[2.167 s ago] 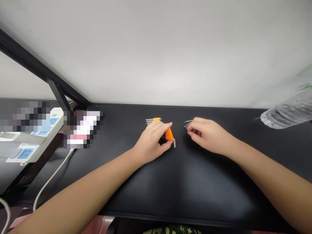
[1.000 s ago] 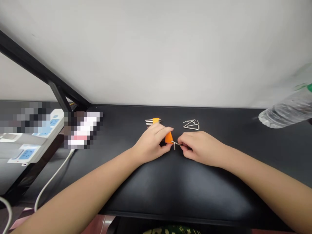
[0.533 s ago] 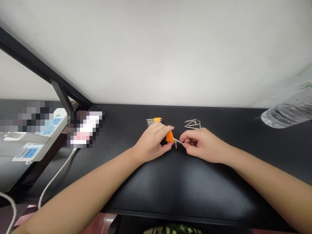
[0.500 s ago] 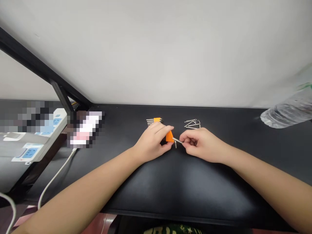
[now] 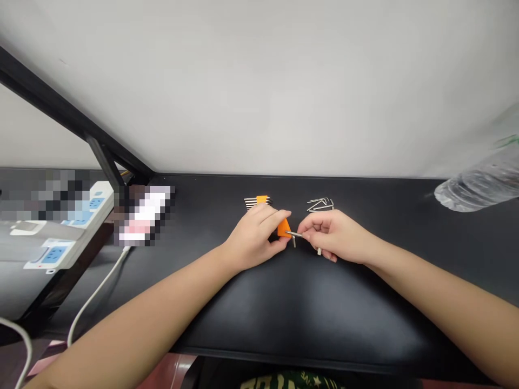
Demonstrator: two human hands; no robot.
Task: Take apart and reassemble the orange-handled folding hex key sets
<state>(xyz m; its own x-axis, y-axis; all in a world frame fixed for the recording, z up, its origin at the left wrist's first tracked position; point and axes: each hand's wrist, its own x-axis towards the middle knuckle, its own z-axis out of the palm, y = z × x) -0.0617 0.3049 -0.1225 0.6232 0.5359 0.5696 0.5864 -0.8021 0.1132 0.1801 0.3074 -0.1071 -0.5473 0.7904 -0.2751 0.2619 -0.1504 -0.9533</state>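
Observation:
My left hand grips a small orange holder on the black table. My right hand pinches a thin silver hex key, its tip touching the holder's right side; the key's bent end sticks out below my fingers. One short key hangs down from the holder. Behind my left hand lies a second orange holder filled with several keys. A loose pile of hex keys lies behind my right hand.
A clear plastic bottle lies at the far right. White power strips with a white cable sit at the left beside a black frame strut. A pale wall stands behind the table.
My right hand left the loose pile with one hex key, brought it to the orange holder and has turned it slightly at the holder's side. My left hand has kept still on the holder.

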